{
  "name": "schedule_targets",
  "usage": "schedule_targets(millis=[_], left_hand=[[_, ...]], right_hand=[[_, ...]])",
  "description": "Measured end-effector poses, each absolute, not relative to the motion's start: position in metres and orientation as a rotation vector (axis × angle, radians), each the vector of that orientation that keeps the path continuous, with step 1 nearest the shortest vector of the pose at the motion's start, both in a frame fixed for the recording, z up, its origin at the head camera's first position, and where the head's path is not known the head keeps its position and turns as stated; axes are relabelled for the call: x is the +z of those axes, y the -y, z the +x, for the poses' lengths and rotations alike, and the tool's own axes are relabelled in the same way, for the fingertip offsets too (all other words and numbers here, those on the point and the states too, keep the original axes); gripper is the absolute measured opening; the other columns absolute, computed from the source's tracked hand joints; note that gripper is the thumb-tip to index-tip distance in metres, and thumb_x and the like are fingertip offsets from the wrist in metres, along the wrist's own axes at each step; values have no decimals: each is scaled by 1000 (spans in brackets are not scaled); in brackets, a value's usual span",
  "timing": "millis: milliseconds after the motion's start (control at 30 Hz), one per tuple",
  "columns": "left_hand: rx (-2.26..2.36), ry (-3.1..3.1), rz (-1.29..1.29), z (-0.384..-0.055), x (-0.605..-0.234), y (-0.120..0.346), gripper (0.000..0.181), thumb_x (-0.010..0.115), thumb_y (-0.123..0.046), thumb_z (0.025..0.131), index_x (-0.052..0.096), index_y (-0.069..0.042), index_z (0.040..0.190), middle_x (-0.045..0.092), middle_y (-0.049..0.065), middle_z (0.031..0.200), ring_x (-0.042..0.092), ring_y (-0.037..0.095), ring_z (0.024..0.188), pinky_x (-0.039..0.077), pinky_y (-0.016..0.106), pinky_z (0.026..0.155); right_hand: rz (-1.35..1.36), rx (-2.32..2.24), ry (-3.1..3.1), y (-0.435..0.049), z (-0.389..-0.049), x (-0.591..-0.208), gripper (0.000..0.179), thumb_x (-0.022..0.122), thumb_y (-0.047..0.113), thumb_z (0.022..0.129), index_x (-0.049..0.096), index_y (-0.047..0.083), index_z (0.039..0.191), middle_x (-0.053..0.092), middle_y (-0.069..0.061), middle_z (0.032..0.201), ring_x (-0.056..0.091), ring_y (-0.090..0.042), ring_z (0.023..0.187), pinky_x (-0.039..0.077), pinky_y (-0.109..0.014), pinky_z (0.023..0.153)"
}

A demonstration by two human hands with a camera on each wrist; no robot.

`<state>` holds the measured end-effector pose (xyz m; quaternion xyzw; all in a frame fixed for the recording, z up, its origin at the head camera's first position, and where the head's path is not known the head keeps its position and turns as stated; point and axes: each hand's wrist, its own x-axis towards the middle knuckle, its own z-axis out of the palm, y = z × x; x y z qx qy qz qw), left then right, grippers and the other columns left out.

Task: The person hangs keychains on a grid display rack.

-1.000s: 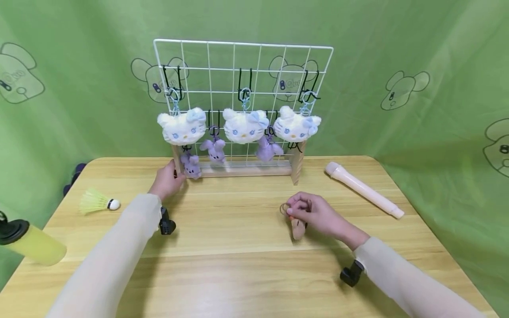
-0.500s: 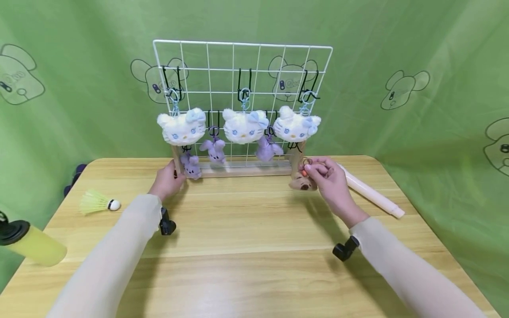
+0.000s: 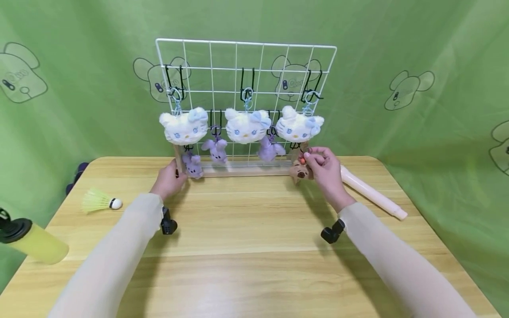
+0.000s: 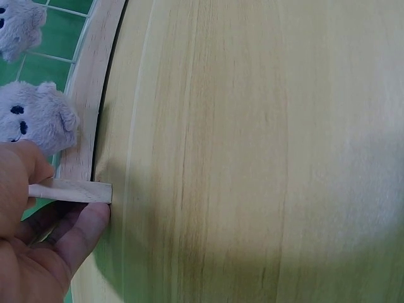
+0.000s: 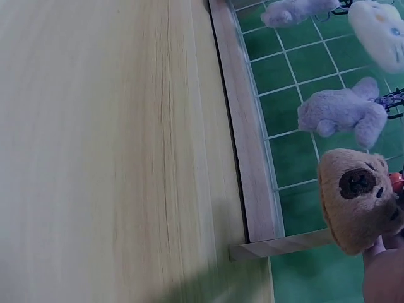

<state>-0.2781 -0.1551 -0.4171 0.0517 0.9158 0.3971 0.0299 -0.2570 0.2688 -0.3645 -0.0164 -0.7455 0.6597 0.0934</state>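
Observation:
My left hand [image 3: 169,180] pinches the left wooden foot [image 4: 76,191] of a white wire grid rack [image 3: 246,43] between thumb and fingers. At the rack's lower right, my right hand [image 3: 327,173] holds a brown plush keychain [image 5: 360,202] by its ring end, beside an orange bead [image 3: 302,161]. The plush dangles in front of the right wooden post, close to a black hook [image 3: 295,145]. White cat-face plush keychains [image 3: 246,127] hang from the upper hooks. Purple plush keychains [image 3: 216,151] hang lower down. Whether the ring touches the hook is hidden by the fingers.
A pale pink microphone-shaped tube [image 3: 374,192] lies right of my right hand. On the left are a yellow shuttlecock [image 3: 101,201] and a yellow bottle with a black lid [image 3: 37,245]. A green curtain [image 3: 433,53] stands behind the wooden table [image 3: 246,247].
My right hand has carried the brown plush keychain up and away from the table's middle to the rack's lower right corner. The left hand stays on the rack's foot.

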Motion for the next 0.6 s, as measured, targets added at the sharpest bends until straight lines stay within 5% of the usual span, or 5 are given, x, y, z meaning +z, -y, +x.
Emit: schedule_targets(millis=[333,467,600], left_hand=[[1227,-2819,147,-277,-418,156,43,50,-7,102,44,11,141,62,36,126,64,44,112,59,54,99],[1233,-2820,151,-277,-418,155,44,50,-7,102,43,11,142,62,37,126,65,46,113,59,55,100],[1245,-2808,146,-277,-417,155,43,50,-7,103,43,11,142,62,37,127,65,45,113,59,54,99]], right_hand=[[-108,1832,2327,-263,-268,-368,26,60,18,107,50,6,128,73,22,89,71,1,78,62,-18,64],[-141,1752,2343,-258,-273,-369,29,59,15,106,50,-1,129,81,-6,106,70,5,76,61,-16,64],[-178,1652,2352,-252,-280,-367,32,58,13,106,50,-6,131,72,-30,125,66,7,72,55,-13,57]])
